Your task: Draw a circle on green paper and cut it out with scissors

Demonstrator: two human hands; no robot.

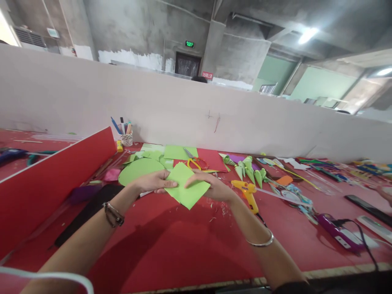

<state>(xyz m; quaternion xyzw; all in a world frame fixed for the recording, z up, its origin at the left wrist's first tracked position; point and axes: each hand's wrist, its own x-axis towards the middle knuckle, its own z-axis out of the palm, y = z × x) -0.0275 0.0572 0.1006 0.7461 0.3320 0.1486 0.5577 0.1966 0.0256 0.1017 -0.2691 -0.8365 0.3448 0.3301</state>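
A light green square of paper point(189, 197) is held up over the red table, turned with one corner toward me. My left hand point(154, 181) pinches its left corner, thumb on top and fingers beneath. On the right side, my right hand point(212, 185) holds the same paper, with a finger lying across its face and the other fingers partly hidden behind it. Just beyond the paper are yellow-handled scissors point(193, 162) and a green paper sheet point(176, 152). A rounded green paper piece point(137, 169) lies behind my left hand.
A yellow glue gun point(248, 194) and green paper cones point(249, 169) lie to the right, near a purple device point(339, 232). A red divider point(61, 183) and a pen cup point(126, 139) stand left. Another person's hand point(384, 194) shows at the right edge.
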